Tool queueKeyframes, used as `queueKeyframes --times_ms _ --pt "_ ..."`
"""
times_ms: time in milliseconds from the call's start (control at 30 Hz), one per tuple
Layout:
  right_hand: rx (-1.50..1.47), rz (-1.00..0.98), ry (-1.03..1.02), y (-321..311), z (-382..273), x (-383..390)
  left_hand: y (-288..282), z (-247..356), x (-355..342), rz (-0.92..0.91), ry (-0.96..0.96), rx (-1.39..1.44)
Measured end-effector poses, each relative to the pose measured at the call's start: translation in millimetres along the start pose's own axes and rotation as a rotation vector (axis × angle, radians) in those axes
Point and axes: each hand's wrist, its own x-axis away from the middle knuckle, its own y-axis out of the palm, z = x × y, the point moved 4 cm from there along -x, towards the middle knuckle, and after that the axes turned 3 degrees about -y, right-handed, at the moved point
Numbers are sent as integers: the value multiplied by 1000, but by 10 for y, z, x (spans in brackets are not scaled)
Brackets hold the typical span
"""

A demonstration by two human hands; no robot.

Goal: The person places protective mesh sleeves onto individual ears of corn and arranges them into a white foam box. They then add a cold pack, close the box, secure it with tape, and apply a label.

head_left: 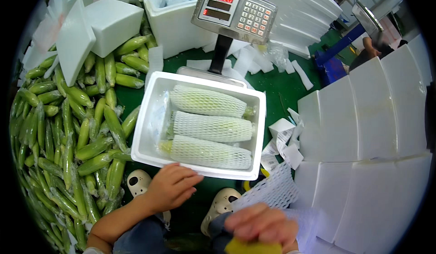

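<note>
A white foam box (139, 147) sits on the scale in front of me. Inside lie three ears of corn in white foam net sleeves: a far one (206, 100), a middle one (212, 127) and a near one (211, 153). My left hand (175, 186) is at the box's near rim, fingers stretched out and holding nothing. My right hand (261, 224), blurred, is closed on a yellow object (252, 247) at the lower edge, mostly cut off from view. Just beyond it is a loose foam net sleeve (272, 190).
Film-wrapped green corn ears (68, 140) are heaped on my left, with foam lids (75, 43) on top. Behind the box stands the scale's display (234, 12). Stacked white foam boxes (336, 118) form a wall on the right. Crumpled labels (284, 138) lie beside them.
</note>
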Motion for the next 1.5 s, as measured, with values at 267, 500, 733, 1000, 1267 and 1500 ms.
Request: queueKeyframes --times_ms 267,500,733,1000,1267,1500 --pt "-201 -221 -328 38 -7 -41 -137 42 -82 136 -16 97" --pt "-218 -79 -293 -62 87 25 -189 3 -7 180 -85 56" --pt "-383 182 212 -200 546 -476 -298 -81 13 278 -201 115" --pt "-585 135 491 -390 871 -427 -298 -143 43 294 -243 127" --pt "-364 -35 -242 -346 440 -33 -272 -125 3 291 -239 146" --pt "-329 -243 -410 -7 109 29 -336 -126 33 310 -221 112"
